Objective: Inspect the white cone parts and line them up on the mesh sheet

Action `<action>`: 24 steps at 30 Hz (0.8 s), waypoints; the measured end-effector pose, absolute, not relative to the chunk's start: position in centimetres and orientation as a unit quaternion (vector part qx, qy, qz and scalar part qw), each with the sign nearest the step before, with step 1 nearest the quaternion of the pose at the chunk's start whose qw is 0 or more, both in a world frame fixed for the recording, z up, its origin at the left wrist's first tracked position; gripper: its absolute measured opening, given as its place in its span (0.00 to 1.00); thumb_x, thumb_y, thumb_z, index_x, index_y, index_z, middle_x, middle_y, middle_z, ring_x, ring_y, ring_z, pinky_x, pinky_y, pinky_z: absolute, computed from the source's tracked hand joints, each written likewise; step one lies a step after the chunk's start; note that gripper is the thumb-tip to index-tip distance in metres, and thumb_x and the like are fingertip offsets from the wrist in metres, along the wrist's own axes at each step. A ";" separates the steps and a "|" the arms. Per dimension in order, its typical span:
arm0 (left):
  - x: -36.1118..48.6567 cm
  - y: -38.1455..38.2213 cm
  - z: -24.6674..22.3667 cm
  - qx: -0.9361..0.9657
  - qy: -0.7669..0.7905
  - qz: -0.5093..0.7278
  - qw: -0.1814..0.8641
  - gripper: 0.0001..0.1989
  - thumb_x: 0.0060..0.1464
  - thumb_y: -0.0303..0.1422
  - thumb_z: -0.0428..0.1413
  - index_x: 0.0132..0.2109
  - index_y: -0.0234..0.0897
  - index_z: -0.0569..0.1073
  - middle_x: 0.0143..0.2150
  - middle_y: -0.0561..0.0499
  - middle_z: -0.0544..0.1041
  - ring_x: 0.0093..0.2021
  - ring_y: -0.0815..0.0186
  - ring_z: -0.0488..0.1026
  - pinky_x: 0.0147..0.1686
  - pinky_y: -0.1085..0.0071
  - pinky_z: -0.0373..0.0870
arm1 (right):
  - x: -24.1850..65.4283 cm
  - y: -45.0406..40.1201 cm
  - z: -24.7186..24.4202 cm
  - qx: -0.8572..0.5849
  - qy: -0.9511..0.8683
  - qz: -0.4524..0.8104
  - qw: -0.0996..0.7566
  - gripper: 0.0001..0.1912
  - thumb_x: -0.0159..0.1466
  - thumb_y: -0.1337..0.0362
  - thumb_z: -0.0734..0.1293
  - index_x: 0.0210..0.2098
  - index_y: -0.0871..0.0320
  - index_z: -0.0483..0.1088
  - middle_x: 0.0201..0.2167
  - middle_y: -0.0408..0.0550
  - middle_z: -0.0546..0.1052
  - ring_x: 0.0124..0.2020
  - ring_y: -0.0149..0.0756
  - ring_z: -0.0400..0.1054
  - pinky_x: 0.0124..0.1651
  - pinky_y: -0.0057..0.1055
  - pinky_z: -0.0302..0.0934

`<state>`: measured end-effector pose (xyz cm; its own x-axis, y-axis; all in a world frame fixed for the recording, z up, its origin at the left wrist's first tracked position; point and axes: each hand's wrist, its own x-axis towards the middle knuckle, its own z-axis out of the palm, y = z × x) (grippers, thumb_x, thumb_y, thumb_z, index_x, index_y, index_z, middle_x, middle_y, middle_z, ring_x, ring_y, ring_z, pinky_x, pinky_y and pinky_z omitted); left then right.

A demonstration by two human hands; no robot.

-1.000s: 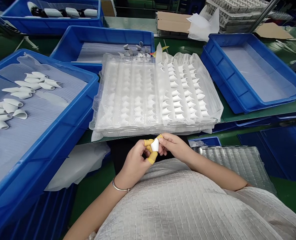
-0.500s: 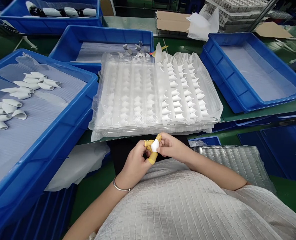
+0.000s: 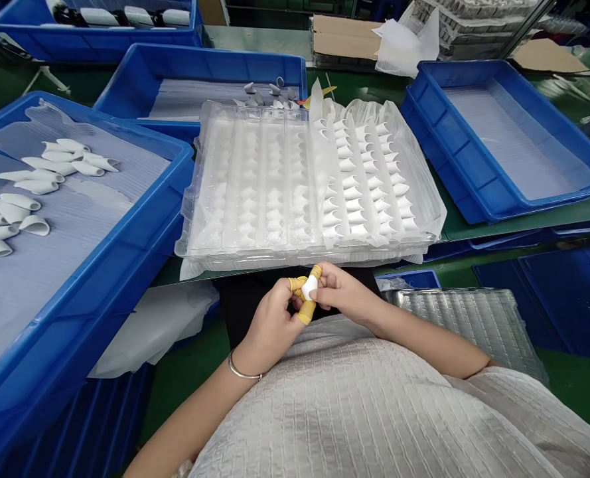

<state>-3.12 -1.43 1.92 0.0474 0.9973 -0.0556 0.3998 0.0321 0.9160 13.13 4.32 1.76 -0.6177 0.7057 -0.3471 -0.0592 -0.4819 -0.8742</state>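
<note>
Just below the clear tray (image 3: 255, 192), over our lap, we pinch one small white cap (image 3: 309, 287) between our left hand (image 3: 269, 322) and right hand (image 3: 342, 295), both closed on it.

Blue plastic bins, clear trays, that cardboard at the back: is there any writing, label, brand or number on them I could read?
None: no readable text in this view.
Blue plastic bins: plain walls, no labels visible.
Clear plastic blister tray: no print.
Brown cardboard sheet: no marking visible.
Small white plastic cap held between the left hand and right hand: unmarked.
</note>
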 end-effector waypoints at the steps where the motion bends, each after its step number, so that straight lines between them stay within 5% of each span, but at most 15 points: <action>1: -3.1 -1.4 1.9 0.589 0.587 0.366 0.418 0.07 0.54 0.30 0.56 0.41 0.38 0.68 0.32 0.54 0.72 0.30 0.69 0.70 0.30 0.72 0.68 | 13.1 4.4 1.8 -0.365 -0.446 0.780 0.246 0.11 0.55 0.66 0.69 0.33 0.57 0.61 0.22 0.34 0.64 0.19 0.24 0.54 0.22 0.24 0.47; 13: -2.8 -1.5 1.8 0.472 0.553 0.421 0.543 0.11 0.51 0.31 0.60 0.42 0.39 0.69 0.34 0.54 0.72 0.34 0.68 0.71 0.35 0.71 0.70 | 13.3 4.2 2.1 -0.354 -0.425 0.794 0.251 0.09 0.50 0.72 0.65 0.32 0.57 0.63 0.20 0.33 0.64 0.18 0.24 0.54 0.23 0.24 0.47; 24: -3.0 -1.5 2.1 0.591 0.596 0.349 0.416 0.06 0.54 0.30 0.56 0.40 0.38 0.67 0.31 0.55 0.70 0.29 0.69 0.69 0.28 0.72 0.66 | 13.1 4.1 2.1 -0.374 -0.453 0.770 0.250 0.10 0.55 0.66 0.68 0.33 0.57 0.62 0.22 0.34 0.62 0.21 0.24 0.53 0.24 0.24 0.46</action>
<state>-3.03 -1.46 2.05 0.0446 0.9955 -0.0834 0.4141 0.0576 0.9084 13.08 4.14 2.13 -0.5956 0.7237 -0.3487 -0.0472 -0.4648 -0.8841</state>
